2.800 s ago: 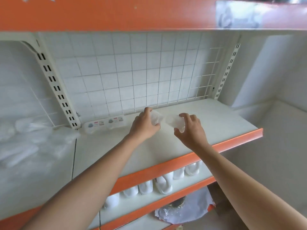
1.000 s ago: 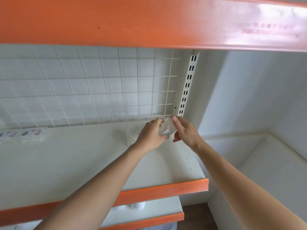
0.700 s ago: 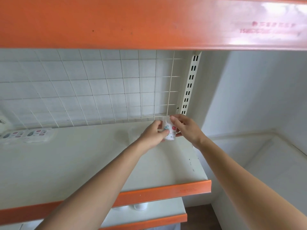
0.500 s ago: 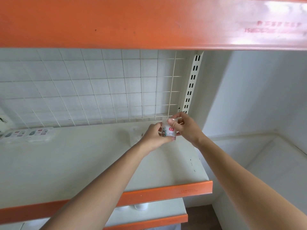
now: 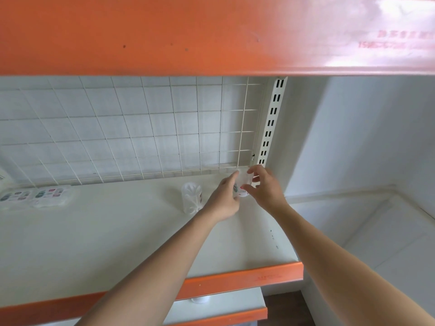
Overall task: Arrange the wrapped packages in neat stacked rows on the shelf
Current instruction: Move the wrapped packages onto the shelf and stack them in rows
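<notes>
A loose package (image 5: 191, 200) lies beside the held package (image 5: 243, 187) near the upright (image 5: 271, 123)

Bright, even light w/ glare on orange beam (image 5: 397, 31) — edges warped

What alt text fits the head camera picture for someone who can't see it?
The left hand and right hand hold a small wrapped package at the back right corner of a white shelf with an orange edge. A second package lies to its left, and more packages sit far left by the wire grid.
</notes>
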Demonstrator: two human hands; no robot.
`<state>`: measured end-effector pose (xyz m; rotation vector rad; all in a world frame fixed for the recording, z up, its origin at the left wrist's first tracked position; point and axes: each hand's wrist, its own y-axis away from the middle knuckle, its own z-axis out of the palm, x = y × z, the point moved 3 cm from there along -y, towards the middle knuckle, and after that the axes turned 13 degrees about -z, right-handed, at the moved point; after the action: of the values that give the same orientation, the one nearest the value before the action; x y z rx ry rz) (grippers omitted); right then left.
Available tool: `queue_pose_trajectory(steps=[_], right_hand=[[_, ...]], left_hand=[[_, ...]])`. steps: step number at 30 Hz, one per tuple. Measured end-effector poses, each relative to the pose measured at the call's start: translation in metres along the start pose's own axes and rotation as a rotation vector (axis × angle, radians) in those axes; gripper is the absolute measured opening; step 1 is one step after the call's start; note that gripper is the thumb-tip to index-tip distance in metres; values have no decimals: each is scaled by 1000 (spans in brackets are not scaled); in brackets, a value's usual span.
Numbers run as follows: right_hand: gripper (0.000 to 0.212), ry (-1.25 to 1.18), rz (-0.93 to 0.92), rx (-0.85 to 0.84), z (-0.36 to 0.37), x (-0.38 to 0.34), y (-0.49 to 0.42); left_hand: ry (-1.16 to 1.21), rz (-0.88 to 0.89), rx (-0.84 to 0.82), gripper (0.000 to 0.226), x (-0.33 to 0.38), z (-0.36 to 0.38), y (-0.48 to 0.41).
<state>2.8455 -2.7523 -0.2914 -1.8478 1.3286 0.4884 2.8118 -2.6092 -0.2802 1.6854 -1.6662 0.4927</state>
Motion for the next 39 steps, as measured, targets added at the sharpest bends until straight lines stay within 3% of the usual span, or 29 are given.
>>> queue_pose_trajectory(steps=[7,16,21,28,32,35,39], right_hand=[[37,74,-21,-19,-4,8,-11],[56,227,-14,-169,-10,5,-12],[58,305,-70,-140,-12,-4,-6],[59,565,-238,-170,2,-20,-1],[62,542,-333,-187,15,-32,6],[64,514,-418,-210,31,-43,9],[65,487,-500,-255,48,-57,13]], left_hand=[[-88,2,-49,74,12,-3,-15],[-113,-6,-45,74,24,-11,-25],[-141,67,31,71,30,-20,-21],[-530,101,280,54,13,-62,-5],[-667,-54,226,70,-17,-82,4],[-634,-165,161,67,-37,-87,7],[-391,-130,138,52,-43,-89,10]])
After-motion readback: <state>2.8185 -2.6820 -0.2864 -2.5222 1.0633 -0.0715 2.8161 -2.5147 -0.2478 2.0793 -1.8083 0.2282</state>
